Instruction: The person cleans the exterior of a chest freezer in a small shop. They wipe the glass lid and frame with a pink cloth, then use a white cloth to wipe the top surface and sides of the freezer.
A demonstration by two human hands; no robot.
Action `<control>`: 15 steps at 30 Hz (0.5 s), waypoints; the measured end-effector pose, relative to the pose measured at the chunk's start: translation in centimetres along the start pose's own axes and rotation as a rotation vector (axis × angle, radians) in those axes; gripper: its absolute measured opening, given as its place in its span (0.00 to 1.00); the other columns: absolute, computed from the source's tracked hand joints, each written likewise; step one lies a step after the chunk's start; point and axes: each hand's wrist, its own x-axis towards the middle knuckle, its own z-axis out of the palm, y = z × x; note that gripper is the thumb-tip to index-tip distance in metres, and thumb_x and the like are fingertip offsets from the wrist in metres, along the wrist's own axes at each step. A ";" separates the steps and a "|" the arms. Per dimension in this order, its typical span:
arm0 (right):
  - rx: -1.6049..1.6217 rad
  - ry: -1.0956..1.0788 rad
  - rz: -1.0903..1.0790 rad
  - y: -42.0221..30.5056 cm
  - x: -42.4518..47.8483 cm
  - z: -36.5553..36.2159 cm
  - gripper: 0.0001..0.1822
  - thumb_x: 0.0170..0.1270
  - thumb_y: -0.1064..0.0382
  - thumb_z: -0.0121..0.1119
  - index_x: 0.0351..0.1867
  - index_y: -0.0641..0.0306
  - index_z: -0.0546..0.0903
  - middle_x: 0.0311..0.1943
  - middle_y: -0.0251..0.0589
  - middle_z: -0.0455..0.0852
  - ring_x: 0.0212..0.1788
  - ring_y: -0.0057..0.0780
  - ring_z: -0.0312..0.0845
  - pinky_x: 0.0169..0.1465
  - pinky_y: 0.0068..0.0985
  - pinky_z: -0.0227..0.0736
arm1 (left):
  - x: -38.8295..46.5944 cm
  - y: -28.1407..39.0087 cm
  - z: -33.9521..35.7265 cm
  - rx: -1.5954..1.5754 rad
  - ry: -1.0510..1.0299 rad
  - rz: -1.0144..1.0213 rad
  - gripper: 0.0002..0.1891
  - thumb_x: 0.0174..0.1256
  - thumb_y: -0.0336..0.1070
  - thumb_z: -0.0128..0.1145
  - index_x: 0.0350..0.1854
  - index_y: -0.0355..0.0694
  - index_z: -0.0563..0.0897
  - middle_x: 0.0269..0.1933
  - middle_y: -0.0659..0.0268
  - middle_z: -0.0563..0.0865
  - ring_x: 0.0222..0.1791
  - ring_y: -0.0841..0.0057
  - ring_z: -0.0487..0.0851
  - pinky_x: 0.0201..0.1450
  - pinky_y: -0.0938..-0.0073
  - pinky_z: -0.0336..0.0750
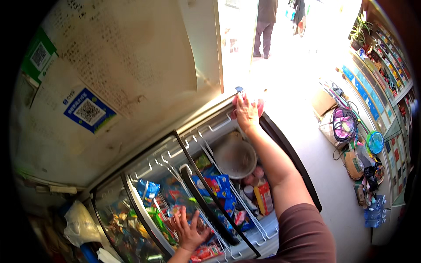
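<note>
A chest freezer with glass sliding lids [215, 189] stands before me against a stained wall. My right hand [247, 113] reaches to its far right corner and presses a pink cloth [260, 106] onto the rim. My left hand [190, 227] is spread flat over the glass near the middle, holding nothing. Below the glass are colourful food packets [213, 185], parted by white wire dividers [230, 179]. A round metal bowl [236, 159] lies in the right-hand section, beside a red and yellow packet [263, 197]. A black lid handle [204, 203] runs between my hands.
The wall [154, 62] bears handwriting and printed code signs. A tied plastic bag [81, 223] is left of the freezer. Across the pale floor [315, 157] are a cardboard box [324, 100], bundled goods and glass display cases [368, 88]. A person [264, 29] stands outside the bright doorway.
</note>
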 end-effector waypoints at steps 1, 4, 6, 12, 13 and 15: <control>-0.108 0.023 -0.005 -0.4 0.7 1.4 0.32 0.64 0.61 0.58 0.70 0.66 0.69 0.73 0.37 0.61 0.74 0.39 0.57 0.69 0.48 0.58 | -0.1 -0.1 0.1 -0.005 -0.006 -0.008 0.41 0.56 0.67 0.63 0.73 0.59 0.69 0.75 0.47 0.61 0.74 0.39 0.55 0.72 0.34 0.48; 0.020 -0.128 0.137 -2.3 2.3 1.5 0.28 0.66 0.64 0.54 0.69 0.68 0.71 0.75 0.35 0.61 0.75 0.39 0.56 0.68 0.50 0.57 | -0.2 0.1 -0.5 0.006 -0.018 -0.033 0.38 0.55 0.64 0.66 0.67 0.53 0.74 0.73 0.48 0.63 0.73 0.42 0.58 0.71 0.36 0.51; 0.052 -0.120 0.128 -4.0 2.5 0.3 0.29 0.65 0.63 0.55 0.68 0.69 0.70 0.74 0.37 0.63 0.74 0.39 0.57 0.66 0.50 0.60 | -0.7 0.0 -1.1 0.018 0.015 -0.055 0.39 0.53 0.61 0.66 0.69 0.55 0.73 0.75 0.51 0.63 0.73 0.45 0.59 0.72 0.37 0.52; 0.337 -0.024 0.325 3.4 -5.2 1.3 0.27 0.71 0.58 0.45 0.70 0.62 0.68 0.73 0.43 0.63 0.71 0.43 0.62 0.64 0.42 0.64 | 0.8 0.9 -1.4 0.014 0.018 0.032 0.36 0.56 0.61 0.65 0.66 0.51 0.75 0.73 0.49 0.64 0.71 0.42 0.59 0.71 0.37 0.53; 0.357 -0.022 0.348 3.8 -7.7 0.3 0.28 0.71 0.58 0.45 0.71 0.61 0.67 0.75 0.43 0.61 0.73 0.44 0.61 0.65 0.43 0.62 | 1.0 0.4 -0.8 0.016 0.022 0.028 0.37 0.56 0.63 0.64 0.67 0.52 0.74 0.74 0.49 0.63 0.72 0.42 0.58 0.71 0.36 0.52; -0.138 0.031 0.210 3.0 -12.8 -3.8 0.28 0.68 0.58 0.48 0.69 0.62 0.71 0.74 0.44 0.63 0.75 0.43 0.57 0.65 0.44 0.56 | -0.4 -0.8 0.1 0.031 0.008 -0.003 0.39 0.57 0.67 0.62 0.69 0.54 0.72 0.75 0.48 0.61 0.74 0.41 0.56 0.71 0.33 0.50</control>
